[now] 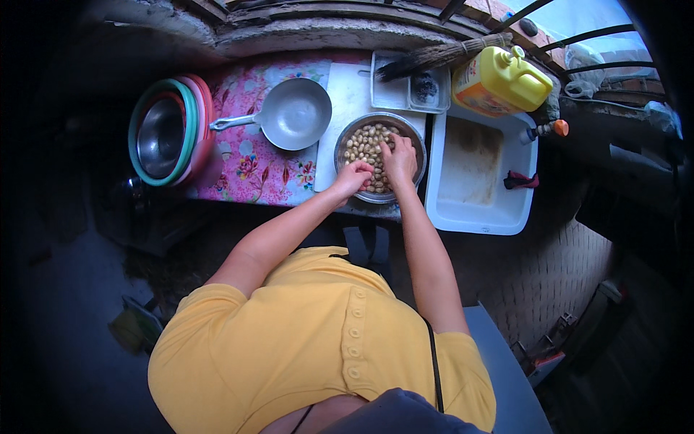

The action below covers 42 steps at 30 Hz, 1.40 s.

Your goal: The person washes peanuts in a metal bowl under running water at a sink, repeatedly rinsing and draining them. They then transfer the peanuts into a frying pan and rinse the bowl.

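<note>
A round stainless steel bowl (341, 147) stands on the table before me. It holds many small, oval, tan pieces (366, 142) that look like nuts in their shells. My left hand (353, 178) is over the bowl's near-left side, its thumb and fingers pinched together; whether a piece is between them is hidden. On the right, my right hand (400, 157) reaches into the bowl with bent fingers touching the pieces. Its palm side is out of sight, so I cannot tell if it grips one.
An aluminium saucepan (297, 113) sits left of the bowl on a white board (342, 81). Stacked basins (190, 127) are at the far left. To the right is a white sink basin (466, 209). Behind lie a plastic tray (391, 95), a brush (428, 58) and a yellow jug (490, 76).
</note>
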### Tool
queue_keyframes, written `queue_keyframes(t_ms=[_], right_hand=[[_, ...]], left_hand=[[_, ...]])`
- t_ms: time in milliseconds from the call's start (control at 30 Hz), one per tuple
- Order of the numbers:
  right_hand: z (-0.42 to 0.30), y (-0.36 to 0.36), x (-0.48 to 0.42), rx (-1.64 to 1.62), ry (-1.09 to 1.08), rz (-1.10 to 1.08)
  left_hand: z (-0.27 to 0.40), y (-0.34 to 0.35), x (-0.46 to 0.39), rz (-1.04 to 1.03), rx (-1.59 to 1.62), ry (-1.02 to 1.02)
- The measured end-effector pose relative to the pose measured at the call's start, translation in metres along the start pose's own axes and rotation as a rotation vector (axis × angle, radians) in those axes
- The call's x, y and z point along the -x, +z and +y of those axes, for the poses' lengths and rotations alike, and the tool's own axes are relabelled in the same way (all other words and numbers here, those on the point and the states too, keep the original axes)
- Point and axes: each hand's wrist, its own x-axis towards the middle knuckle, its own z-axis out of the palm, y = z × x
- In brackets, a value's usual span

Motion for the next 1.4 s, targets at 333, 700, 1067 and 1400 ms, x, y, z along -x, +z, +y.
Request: queue_keyframes(t_ms=[333, 700, 1067, 1400], right_hand=[[0.031, 0.012, -0.003, -0.877, 0.358, -0.39], [0.015, -0.034, 0.038, -1.702, 0.545, -0.509], [-0.003, -0.015, 0.045, -0.606, -0.063, -0.12], [-0.007, -0.019, 0.055, -0.335, -0.238, -0.097]], left_hand=[[0.01, 0.003, 0.004, 0.044, 0.105, 0.092], [0.022, 0.016, 0.012, -0.039, 0.189, 0.129], [0.021, 0.014, 0.001, 0.06, 0.013, 0.136], [0.019, -0.008, 0.0, -0.176, 0.069, 0.131]])
